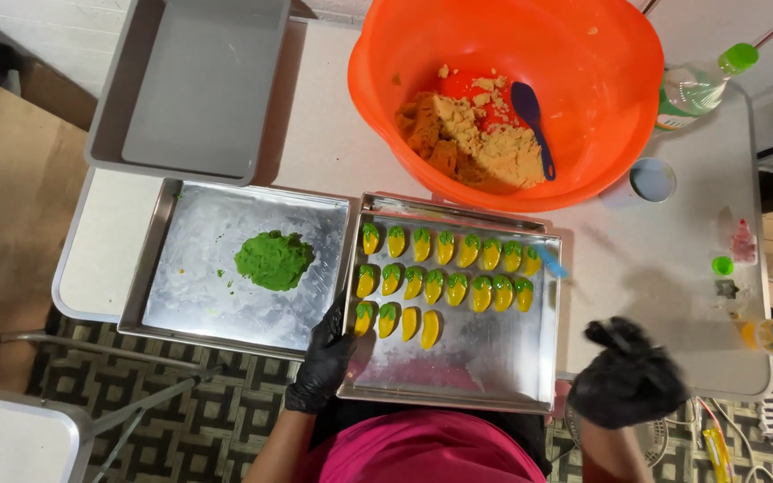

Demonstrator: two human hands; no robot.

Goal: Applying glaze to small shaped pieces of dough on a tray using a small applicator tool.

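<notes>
Both my hands wear black gloves. My left hand (322, 362) rests on the left rim of a metal tray (485, 367) that holds several yellow pieces with green tops (445, 268) in three rows. My right hand (626, 376) is blurred at the tray's right front corner, with its fingers curled; whether it holds anything is unclear. A second metal tray (199, 295) to the left carries a lump of green dough (274, 259). An orange bowl (583, 54) behind the trays contains crumbly yellow dough (485, 143) and a dark blue spoon (531, 121).
An empty grey plastic tub (199, 80) sits at the back left. On the right of the white table (664, 259) are a clear bottle with a green cap (700, 85), a small round lid (652, 179), small colour bottles (743, 241) and a cup (767, 335). Patterned floor lies below.
</notes>
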